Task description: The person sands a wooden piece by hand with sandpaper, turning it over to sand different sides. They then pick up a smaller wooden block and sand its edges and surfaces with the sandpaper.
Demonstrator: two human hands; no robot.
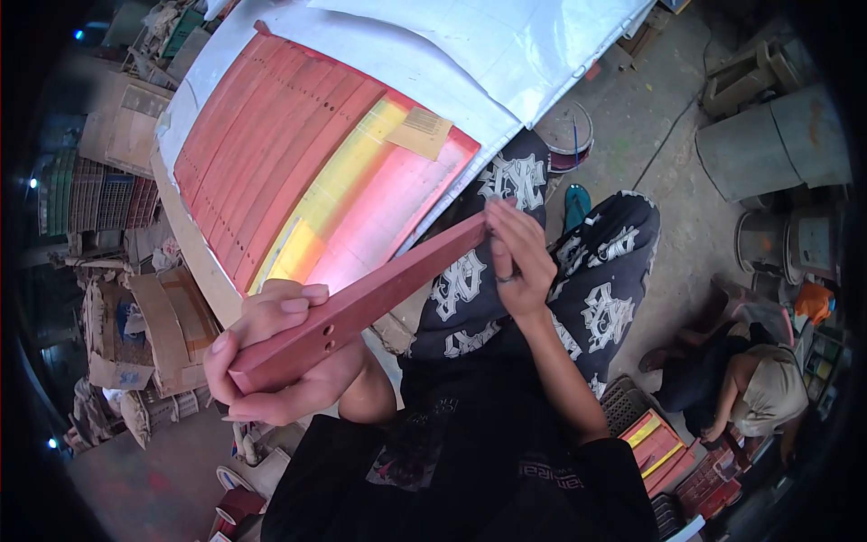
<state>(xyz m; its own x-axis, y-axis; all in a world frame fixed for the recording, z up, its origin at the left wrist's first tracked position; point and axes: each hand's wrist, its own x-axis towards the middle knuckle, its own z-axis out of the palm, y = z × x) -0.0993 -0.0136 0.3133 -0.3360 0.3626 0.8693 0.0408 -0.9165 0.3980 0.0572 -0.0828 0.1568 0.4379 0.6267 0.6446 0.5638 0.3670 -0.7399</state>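
Observation:
A reddish-brown painted wooden slat (388,291) with two round holes near its close end runs slantwise in front of my body, raised above my lap. My left hand (302,379) is wrapped around the close end, fingers on one side and thumb on the other. At the far end, my right hand (522,257) has its fingers bent together over the slat's tip; whether anything thin lies under them is hidden. Beyond the slat, a row of similar red slats (280,117) lies side by side on the table, next to a yellow-painted strip (348,172).
A brown sandpaper-like piece (421,134) lies on the strip. White sheeting (470,45) covers the table. Cardboard boxes (172,316) stand left. A bucket (569,135) and metal drums (768,144) are at the right. Another person (741,388) bends over red slats, lower right.

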